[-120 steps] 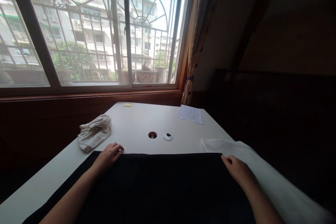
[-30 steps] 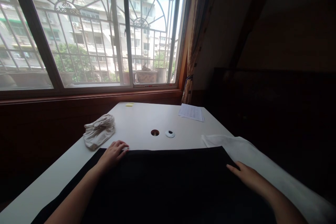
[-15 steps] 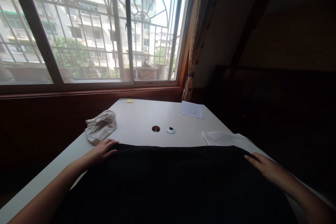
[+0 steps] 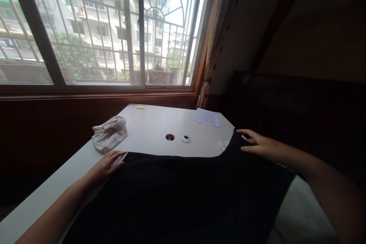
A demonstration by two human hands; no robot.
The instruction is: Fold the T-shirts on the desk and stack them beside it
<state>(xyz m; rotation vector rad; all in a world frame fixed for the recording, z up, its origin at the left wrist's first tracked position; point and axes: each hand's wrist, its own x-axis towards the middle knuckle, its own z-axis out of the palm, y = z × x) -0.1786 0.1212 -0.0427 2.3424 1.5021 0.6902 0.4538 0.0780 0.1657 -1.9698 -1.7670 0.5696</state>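
Black cloth (image 4: 183,194) spreading over table (image 4: 154,124), far R corner rising.
From cloth's mid, L hand (image 4: 105,166) is resting at 10 o'clock, on far L corner; can't tell if that grip's pinching. R hand (image 4: 259,144) is at 2, grip seemingly pinching raised corner, cloth hanging toward 7. We're spanning far edge approx. 9-to-3; near end's running off-view, so long axis unclear.

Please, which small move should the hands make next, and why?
Perhaps the right hand should lower its corner of the black cloth toward the white table: that corner is raised, while the left hand is at the other, lower far corner.
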